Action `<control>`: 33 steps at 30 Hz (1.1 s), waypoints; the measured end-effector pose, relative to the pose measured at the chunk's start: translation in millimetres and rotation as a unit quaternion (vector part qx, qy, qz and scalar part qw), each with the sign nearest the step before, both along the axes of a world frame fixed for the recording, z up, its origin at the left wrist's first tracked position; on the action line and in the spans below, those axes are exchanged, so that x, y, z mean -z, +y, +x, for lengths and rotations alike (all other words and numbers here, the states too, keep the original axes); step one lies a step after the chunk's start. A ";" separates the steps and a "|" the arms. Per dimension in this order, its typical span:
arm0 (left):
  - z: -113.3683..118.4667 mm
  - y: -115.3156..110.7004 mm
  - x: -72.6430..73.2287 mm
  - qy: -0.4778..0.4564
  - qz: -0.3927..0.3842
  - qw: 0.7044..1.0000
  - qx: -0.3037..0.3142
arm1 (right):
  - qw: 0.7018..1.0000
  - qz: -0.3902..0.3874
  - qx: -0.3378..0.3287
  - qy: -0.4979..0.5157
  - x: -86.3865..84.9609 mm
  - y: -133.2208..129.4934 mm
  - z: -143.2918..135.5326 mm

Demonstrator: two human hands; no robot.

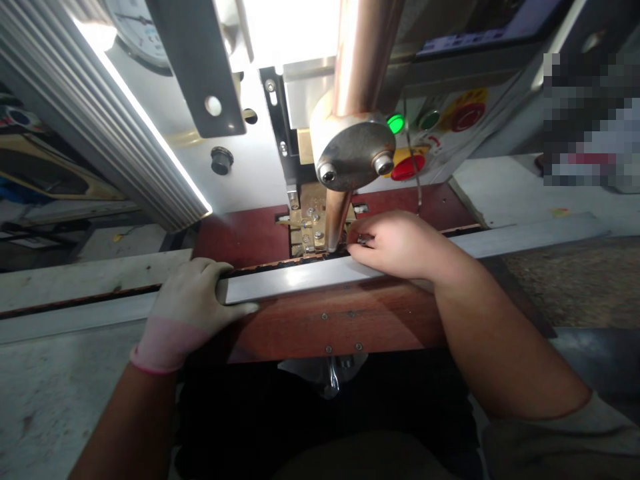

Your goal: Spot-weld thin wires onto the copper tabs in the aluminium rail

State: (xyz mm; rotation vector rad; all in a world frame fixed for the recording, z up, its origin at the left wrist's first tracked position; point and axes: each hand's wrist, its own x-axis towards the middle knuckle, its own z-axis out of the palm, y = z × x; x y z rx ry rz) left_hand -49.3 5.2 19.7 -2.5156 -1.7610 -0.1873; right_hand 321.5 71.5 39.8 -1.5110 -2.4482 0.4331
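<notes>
A long silver metal bar (295,276) lies across the red-brown board (310,327) in front of the machine. My left hand (193,303), in a white glove with a pink cuff, grips the bar left of the middle, thumb along its near side. My bare right hand (395,243) is bent over the bar's far edge, its fingers pinched by the foot of the copper-coloured rod (339,217). What those fingertips hold is too small to name. Just left of the rod sits a brass fixture (311,230) with small screws. Dark strip shows along the bar's far edge.
Above the hands hangs a round metal clamp (353,150) with two bolts. Behind it are a lit green button (395,124), red switches (407,167), a black knob (221,161) and a gauge (140,30). A ribbed column (115,113) stands left.
</notes>
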 end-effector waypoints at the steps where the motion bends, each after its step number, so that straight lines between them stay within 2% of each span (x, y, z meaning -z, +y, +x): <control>1: 0.2 -0.1 0.4 0.000 -0.001 1.000 0.001 | 1.000 0.000 -0.002 -0.002 -1.0 -0.4 -0.7; 10: 1.8 0.8 -0.4 0.011 -0.006 1.000 0.007 | 1.000 0.012 -0.007 -0.019 -1.8 -2.2 -1.1; 22: -2.5 1.1 2.5 0.017 0.002 1.000 0.025 | 1.000 0.008 0.007 0.011 1.2 3.4 4.2; 28: 14.5 -10.8 4.0 0.013 0.022 0.999 0.040 | 0.999 -0.007 0.038 0.023 -2.3 1.8 4.8; 33: 30.0 -22.7 10.3 0.003 0.081 0.996 0.036 | 0.999 -0.014 0.012 0.039 -3.3 -0.7 1.9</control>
